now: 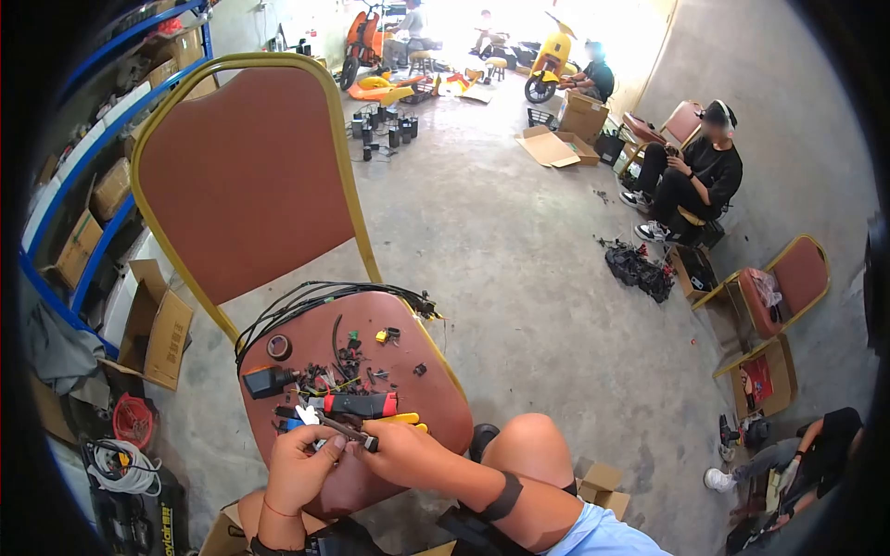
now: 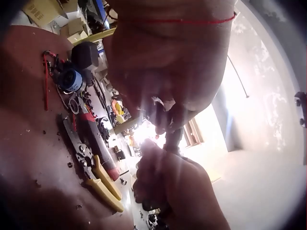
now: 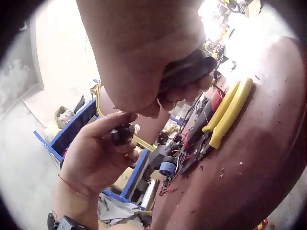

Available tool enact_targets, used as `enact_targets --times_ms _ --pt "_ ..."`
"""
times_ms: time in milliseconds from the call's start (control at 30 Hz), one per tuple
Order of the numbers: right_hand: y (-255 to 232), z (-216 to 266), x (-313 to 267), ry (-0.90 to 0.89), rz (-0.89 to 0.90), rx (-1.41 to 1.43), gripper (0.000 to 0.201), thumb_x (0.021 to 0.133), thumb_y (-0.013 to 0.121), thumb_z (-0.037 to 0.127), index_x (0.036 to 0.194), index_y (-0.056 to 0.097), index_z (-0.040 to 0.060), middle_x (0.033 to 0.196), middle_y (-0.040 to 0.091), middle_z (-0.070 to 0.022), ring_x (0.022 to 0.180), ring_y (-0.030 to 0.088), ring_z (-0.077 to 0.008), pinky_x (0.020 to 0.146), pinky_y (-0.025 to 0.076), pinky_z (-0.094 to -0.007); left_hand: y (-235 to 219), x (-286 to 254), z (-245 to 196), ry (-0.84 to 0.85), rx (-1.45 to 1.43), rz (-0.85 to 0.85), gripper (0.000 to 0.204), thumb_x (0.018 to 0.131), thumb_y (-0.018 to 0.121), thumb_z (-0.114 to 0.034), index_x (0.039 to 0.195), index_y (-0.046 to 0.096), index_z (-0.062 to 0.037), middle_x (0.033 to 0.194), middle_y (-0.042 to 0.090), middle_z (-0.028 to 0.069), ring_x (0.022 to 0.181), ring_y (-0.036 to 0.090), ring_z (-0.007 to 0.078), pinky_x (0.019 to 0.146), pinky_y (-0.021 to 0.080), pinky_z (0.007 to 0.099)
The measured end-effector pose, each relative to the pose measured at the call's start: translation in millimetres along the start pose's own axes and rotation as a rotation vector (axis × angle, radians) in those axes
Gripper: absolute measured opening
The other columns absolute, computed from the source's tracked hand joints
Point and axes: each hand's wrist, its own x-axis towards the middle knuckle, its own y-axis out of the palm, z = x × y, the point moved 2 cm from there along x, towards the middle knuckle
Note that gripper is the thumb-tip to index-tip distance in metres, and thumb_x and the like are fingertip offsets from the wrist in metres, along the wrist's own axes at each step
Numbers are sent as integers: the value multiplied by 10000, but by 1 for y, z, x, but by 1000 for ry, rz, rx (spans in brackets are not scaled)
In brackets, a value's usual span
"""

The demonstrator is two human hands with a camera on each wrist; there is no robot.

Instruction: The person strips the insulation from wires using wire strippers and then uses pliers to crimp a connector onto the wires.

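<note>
Both hands are close together over the near part of a chair seat (image 1: 436,371). My left hand (image 1: 298,468) pinches a small black part (image 3: 122,135) between thumb and fingers; a white piece (image 1: 308,414) shows beside its fingertips in the head view. The fingers of my right hand (image 1: 408,454) curl round a dark, bar-like object (image 3: 189,72); I cannot tell what kind it is. Just beyond the hands on the seat lie wire strippers with yellow handles (image 2: 106,191) and a red-and-black tool handle (image 1: 362,403).
Black cables (image 1: 315,289) run along the seat's back edge. Small connectors and scraps (image 1: 348,361), a tape roll (image 1: 278,347) and a black block (image 1: 267,382) lie on the seat. Blue shelving (image 1: 69,204) stands at left. A seated person (image 1: 709,176) is at right; scooters stand far back.
</note>
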Motion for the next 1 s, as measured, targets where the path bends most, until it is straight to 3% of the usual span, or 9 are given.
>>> enact_targets --times_ms 133,233,433,533,633,733,833,933,1000 --pt "2 -9 2 2 308 391 420 996 658 392 925 658 -22 815 706 -198 775 692 -402 696 518 -469 -2 -2 -6 29 -128 112 157 951 755 -105 1017 761 38 845 741 34 745 654 80 652 527 242" --pt "-6 -7 2 182 523 498 411 1005 656 395 946 677 -10 792 710 -167 746 694 -347 679 511 -424 -1 -4 -4 75 -132 99 151 947 753 -100 1000 766 41 834 743 41 737 655 79 637 523 239" --pt "21 -21 2 -124 -368 -489 174 891 680 196 879 604 39 779 678 -159 739 718 -324 675 559 -422 11 -4 4 -24 63 -78 133 936 749 -103 923 758 29 765 724 32 674 626 74 594 494 245" --pt "31 -22 7 -136 -493 -579 192 826 677 184 849 546 47 787 650 -182 750 694 -369 703 562 -467 20 -7 -2 77 290 -223 130 924 760 -103 889 751 22 736 703 16 669 607 64 579 478 245" --pt "30 -22 9 -82 -368 -438 186 875 688 202 871 603 36 779 680 -170 784 726 -350 695 560 -433 15 -3 8 83 139 -213 109 917 760 -81 891 757 25 736 703 17 668 601 69 589 474 241" --pt "20 -26 9 -68 -53 -5 289 947 698 296 863 640 26 700 638 -107 695 702 -271 608 512 -389 8 -2 -5 -54 -86 -108 95 902 756 -53 877 745 38 793 722 38 719 622 91 646 501 267" --pt "14 -24 7 -67 284 433 427 986 692 409 862 662 2 676 607 -62 644 633 -181 578 465 -362 -5 2 10 59 -44 40 76 910 762 -35 941 766 35 784 713 23 679 603 79 619 491 248" --pt "6 -26 7 196 622 663 456 981 700 429 878 656 -13 676 561 -41 626 566 -136 567 448 -348 -1 -1 16 92 -105 22 78 906 768 -36 945 768 31 786 712 20 679 602 72 621 492 245" --pt "7 -29 9 226 640 699 445 985 694 421 868 660 -7 672 583 -61 613 588 -164 573 458 -358 0 -3 10 35 -101 25 79 907 757 -45 926 762 32 807 731 41 737 637 96 673 516 268"
